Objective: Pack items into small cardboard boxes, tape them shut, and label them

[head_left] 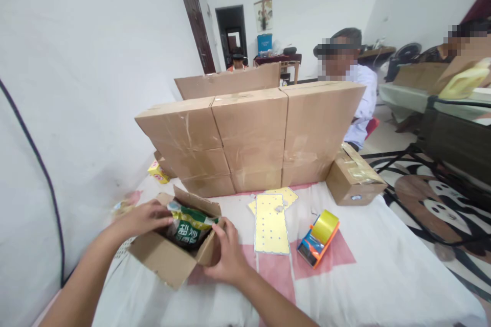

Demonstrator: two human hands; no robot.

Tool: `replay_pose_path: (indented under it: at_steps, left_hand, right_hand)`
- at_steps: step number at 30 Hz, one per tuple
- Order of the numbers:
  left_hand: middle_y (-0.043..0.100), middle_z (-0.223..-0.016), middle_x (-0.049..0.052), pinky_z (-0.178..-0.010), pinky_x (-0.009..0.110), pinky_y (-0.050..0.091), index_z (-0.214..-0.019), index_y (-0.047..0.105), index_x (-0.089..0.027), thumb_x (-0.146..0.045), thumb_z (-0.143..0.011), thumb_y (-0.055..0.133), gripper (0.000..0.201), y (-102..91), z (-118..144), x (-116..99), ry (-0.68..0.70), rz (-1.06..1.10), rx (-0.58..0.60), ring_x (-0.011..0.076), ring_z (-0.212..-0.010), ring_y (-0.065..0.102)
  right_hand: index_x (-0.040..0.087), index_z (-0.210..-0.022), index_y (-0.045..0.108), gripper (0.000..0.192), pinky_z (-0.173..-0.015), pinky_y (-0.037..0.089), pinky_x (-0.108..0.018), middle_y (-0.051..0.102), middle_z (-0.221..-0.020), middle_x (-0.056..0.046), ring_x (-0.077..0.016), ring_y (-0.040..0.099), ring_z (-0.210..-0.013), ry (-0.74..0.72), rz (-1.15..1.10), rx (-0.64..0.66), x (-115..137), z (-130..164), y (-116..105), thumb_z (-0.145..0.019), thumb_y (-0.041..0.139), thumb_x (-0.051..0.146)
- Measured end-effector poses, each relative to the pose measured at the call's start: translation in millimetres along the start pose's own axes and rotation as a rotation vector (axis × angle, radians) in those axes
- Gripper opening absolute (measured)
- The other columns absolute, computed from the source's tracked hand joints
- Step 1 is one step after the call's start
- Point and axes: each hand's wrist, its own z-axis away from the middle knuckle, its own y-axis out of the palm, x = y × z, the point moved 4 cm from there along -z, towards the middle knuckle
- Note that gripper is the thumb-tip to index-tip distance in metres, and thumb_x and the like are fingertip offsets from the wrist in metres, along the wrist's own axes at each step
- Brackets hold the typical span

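Observation:
A small cardboard box [164, 260] stands on the table with its flaps folded outward. Inside it lies a green and white plastic food bag [187, 227] with large white lettering. My left hand [148, 219] reaches over the box's left side, its fingers stretched out against the left end of the bag; the thumb is hidden. Round the right side of the box, my right hand [226, 255] grips the cardboard, thumb low and fingers at the upper edge. To the right of that hand lie yellow sheets with blue dots [270, 225] and an orange and blue tape dispenser [320, 237] with yellow tape.
A wall of taped cartons [253, 138] runs across the table's back. A closed carton [355, 176] sits at the right edge, a small yellow box [158, 172] at the left. One person [364, 97] sits beyond the cartons; others are farther off. A white wall [95, 87] borders the left.

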Motion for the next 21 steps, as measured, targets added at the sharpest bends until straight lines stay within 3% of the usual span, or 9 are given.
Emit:
replay_pose_path:
  at_steps: [2,3,6,9,12,14,17,19,21]
  left_hand:
    - [0.076,-0.099,0.006,-0.087,0.033,0.054,-0.087,0.078,-0.024,-0.057,-0.075,0.072,0.035,19.4,10.2,-3.1,0.049,0.085,0.149,0.0269,-0.093,0.071]
    - [0.076,-0.102,0.007,-0.088,0.035,0.055,-0.089,0.078,-0.023,-0.055,-0.076,0.072,0.035,27.5,14.1,-7.4,0.063,0.108,0.170,0.0282,-0.096,0.070]
    - [0.076,-0.098,0.011,-0.085,0.038,0.056,-0.082,0.076,-0.021,-0.056,-0.078,0.069,0.036,38.6,18.7,-22.5,0.085,0.137,0.045,0.0297,-0.093,0.069]
    - [0.074,-0.085,0.009,-0.080,0.034,0.056,-0.073,0.073,-0.021,-0.056,-0.090,0.057,0.042,38.1,20.0,-30.5,0.188,0.218,-0.041,0.0246,-0.083,0.068]
    - [0.075,-0.086,0.009,-0.080,0.033,0.057,-0.074,0.073,-0.021,-0.060,-0.092,0.054,0.047,27.2,26.4,-18.9,0.199,0.316,-0.321,0.0238,-0.085,0.070]
    - [0.075,-0.089,0.009,-0.083,0.036,0.057,-0.077,0.072,-0.021,-0.066,-0.087,0.058,0.048,21.0,35.1,-3.3,0.087,0.355,-0.574,0.0267,-0.090,0.071]
    - [0.072,-0.086,0.008,-0.079,0.038,0.057,-0.081,0.066,-0.020,-0.064,-0.091,0.054,0.046,14.5,49.4,16.8,-0.101,0.411,-0.853,0.0255,-0.084,0.068]
    - [0.069,-0.081,0.006,-0.071,0.037,0.056,-0.084,0.063,-0.020,-0.058,-0.095,0.050,0.041,4.5,58.7,24.3,-0.179,0.383,-1.014,0.0236,-0.077,0.066]
    - [0.067,-0.076,0.006,-0.065,0.037,0.054,-0.084,0.062,-0.021,-0.052,-0.095,0.050,0.035,-11.2,65.7,23.2,-0.157,0.233,-1.133,0.0236,-0.070,0.064]
  right_hand:
    - [0.033,-0.158,0.029,0.122,-0.118,0.036,-0.058,0.022,-0.162,-0.017,-0.0422,0.035,-0.148,-0.001,-0.006,0.003,0.1,0.2,-0.2,-0.052,0.090,0.041]
    - [0.032,-0.158,0.029,0.123,-0.118,0.036,-0.058,0.022,-0.162,-0.017,-0.0423,0.035,-0.147,0.003,-0.007,0.001,-0.4,0.3,0.2,-0.052,0.090,0.041]
    - [0.032,-0.157,0.030,0.123,-0.118,0.036,-0.058,0.023,-0.161,-0.017,-0.0430,0.037,-0.146,0.017,-0.009,-0.011,-2.8,0.7,2.0,-0.050,0.091,0.040]
    - [0.031,-0.157,0.029,0.122,-0.118,0.035,-0.058,0.022,-0.161,-0.017,-0.0434,0.036,-0.147,0.013,-0.019,-0.036,-4.3,1.2,1.8,-0.051,0.089,0.038]
    - [0.031,-0.158,0.027,0.122,-0.119,0.035,-0.058,0.022,-0.161,-0.018,-0.0432,0.035,-0.148,-0.001,-0.018,-0.026,-4.7,2.0,0.5,-0.052,0.088,0.039]
    - [0.031,-0.158,0.027,0.123,-0.118,0.035,-0.058,0.022,-0.162,-0.018,-0.0434,0.035,-0.148,-0.002,-0.006,-0.006,-5.3,2.9,0.6,-0.053,0.089,0.039]
    - [0.030,-0.160,0.025,0.125,-0.117,0.036,-0.059,0.021,-0.163,-0.019,-0.0445,0.034,-0.148,0.002,0.010,0.001,-6.9,4.1,1.8,-0.052,0.089,0.040]
    - [0.031,-0.160,0.025,0.127,-0.117,0.037,-0.060,0.021,-0.163,-0.019,-0.0452,0.034,-0.149,-0.005,0.020,0.000,-7.4,4.4,2.7,-0.052,0.090,0.041]
    - [0.031,-0.160,0.025,0.127,-0.117,0.037,-0.059,0.021,-0.162,-0.019,-0.0455,0.034,-0.148,-0.005,0.029,-0.006,-7.6,4.3,2.8,-0.051,0.090,0.042]
